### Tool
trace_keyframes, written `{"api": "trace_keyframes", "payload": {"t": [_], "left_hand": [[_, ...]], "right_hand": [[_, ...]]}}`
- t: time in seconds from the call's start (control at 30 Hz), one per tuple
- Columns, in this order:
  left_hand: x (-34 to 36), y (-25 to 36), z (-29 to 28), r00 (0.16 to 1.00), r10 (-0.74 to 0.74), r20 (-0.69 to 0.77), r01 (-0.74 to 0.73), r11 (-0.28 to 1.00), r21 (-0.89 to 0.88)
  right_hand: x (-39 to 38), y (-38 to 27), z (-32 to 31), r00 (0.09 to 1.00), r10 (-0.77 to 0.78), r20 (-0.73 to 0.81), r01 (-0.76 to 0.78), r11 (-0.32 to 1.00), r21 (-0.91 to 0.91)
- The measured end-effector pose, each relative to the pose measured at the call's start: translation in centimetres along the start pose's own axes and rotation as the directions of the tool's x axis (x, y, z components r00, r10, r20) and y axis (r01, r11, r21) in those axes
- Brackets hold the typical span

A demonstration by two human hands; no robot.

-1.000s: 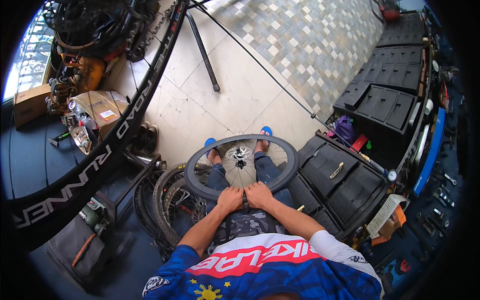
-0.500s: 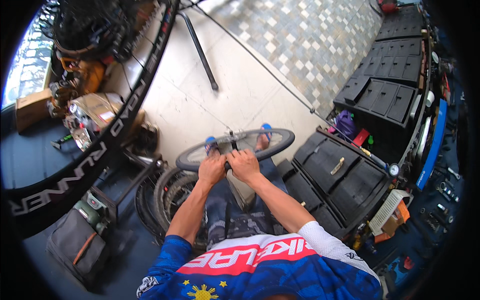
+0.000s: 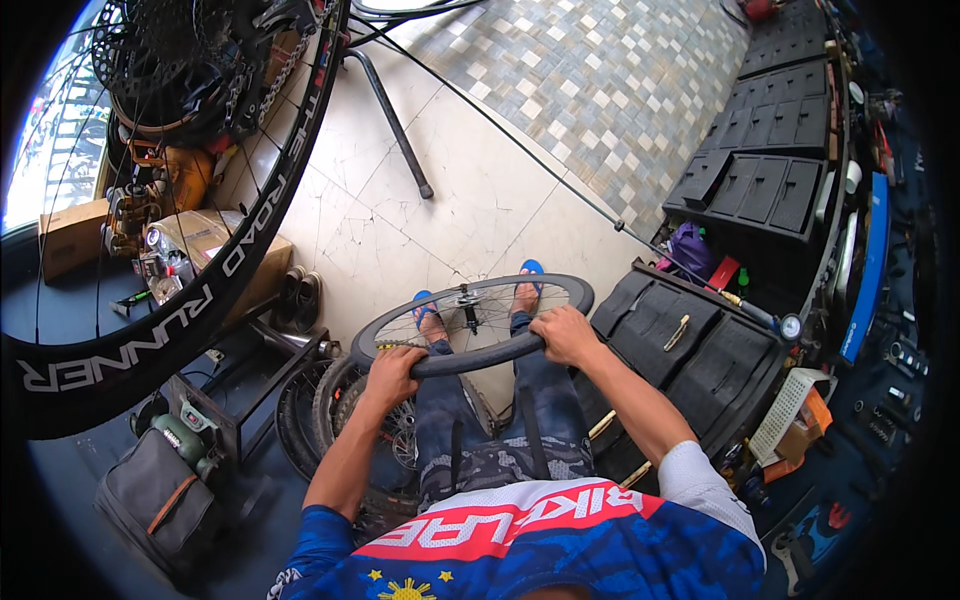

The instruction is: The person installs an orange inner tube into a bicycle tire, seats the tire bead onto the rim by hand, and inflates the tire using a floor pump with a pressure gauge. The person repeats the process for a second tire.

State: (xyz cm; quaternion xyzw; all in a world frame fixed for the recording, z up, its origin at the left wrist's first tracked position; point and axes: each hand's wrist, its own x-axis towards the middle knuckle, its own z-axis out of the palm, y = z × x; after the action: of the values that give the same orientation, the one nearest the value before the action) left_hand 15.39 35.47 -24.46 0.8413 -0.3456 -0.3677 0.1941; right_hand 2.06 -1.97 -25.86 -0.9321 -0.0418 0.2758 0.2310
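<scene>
A spoked bicycle wheel (image 3: 472, 362) with a dark rim and tyre is held tilted in front of me, over my jeans and blue sandals, its hub (image 3: 470, 310) in the middle. My left hand (image 3: 398, 370) is closed on the near left part of the wheel, fingers over its edge. My right hand (image 3: 566, 332) grips the right side of the same wheel, a little higher in the picture.
A large lettered wheel (image 3: 120, 360) of a raised bicycle fills the upper left. Spare wheels (image 3: 330, 405) lean left of my legs. Black lidded bins (image 3: 700, 360), a floor pump (image 3: 780, 324), boxes (image 3: 75, 235), shoes (image 3: 300, 298) and a grey bag (image 3: 150, 500) stand around me.
My hands have moved apart from the middle of the wheel's near edge to its left and right sides, and the wheel now sits lower and more tilted than a second ago.
</scene>
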Motion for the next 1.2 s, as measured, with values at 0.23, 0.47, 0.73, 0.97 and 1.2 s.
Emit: {"api": "trace_keyframes", "payload": {"t": [0.23,0.47,0.73,0.97,1.2], "left_hand": [[2.5,6.8,3.9,0.982,0.179,-0.060,-0.178,0.984,0.019],[0.1,8.2,10.7,0.993,0.058,0.103,-0.073,0.985,0.155],[-0.3,7.5,14.9,0.956,0.114,0.269,-0.138,0.988,0.069],[1.2,6.9,12.2,0.934,0.136,0.330,-0.150,0.989,0.016],[5.5,7.9,8.7,0.999,0.050,-0.005,-0.048,0.976,0.214]], "right_hand": [[0.7,-8.5,3.0,0.987,0.027,-0.159,-0.031,0.999,-0.020],[-0.3,-12.8,10.2,0.989,0.099,0.113,-0.094,0.994,-0.052],[-2.2,-12.0,11.0,0.956,0.030,0.290,-0.029,1.000,-0.008],[0.7,-11.1,9.3,0.863,-0.050,0.503,0.038,0.999,0.033],[3.1,-11.0,5.6,0.994,0.102,-0.039,-0.107,0.985,-0.138]]}}
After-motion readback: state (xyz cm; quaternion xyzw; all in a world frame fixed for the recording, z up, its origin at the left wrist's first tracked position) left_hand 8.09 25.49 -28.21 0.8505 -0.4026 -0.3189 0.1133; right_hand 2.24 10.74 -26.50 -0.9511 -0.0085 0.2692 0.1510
